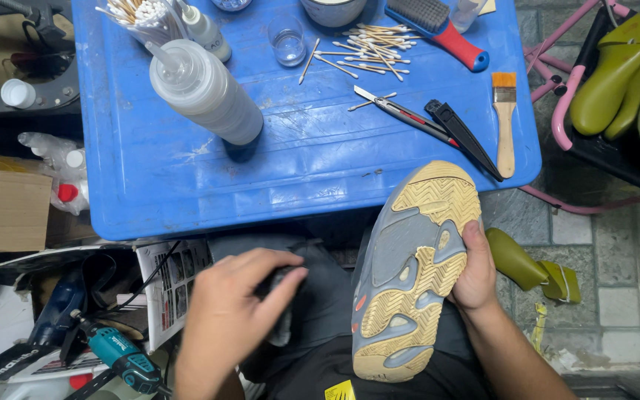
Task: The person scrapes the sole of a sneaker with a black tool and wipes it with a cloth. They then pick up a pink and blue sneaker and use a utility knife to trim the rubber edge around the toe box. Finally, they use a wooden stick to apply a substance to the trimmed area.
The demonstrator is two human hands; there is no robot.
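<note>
Holding the shoe [412, 274] sole-up over the lap, our right hand [474, 278] wraps its outer edge — long axis runs toward the blue table [187, 178]. Left hand [235, 311], curled on a dark cloth [281, 296], sits just left of the shoe — nearer its heel end.

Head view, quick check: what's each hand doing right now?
Left hand: closed around a small dark object; what it is cannot be told.
Right hand: holding the grey sneaker with the tan tread sole by its edge, sole up.
</note>
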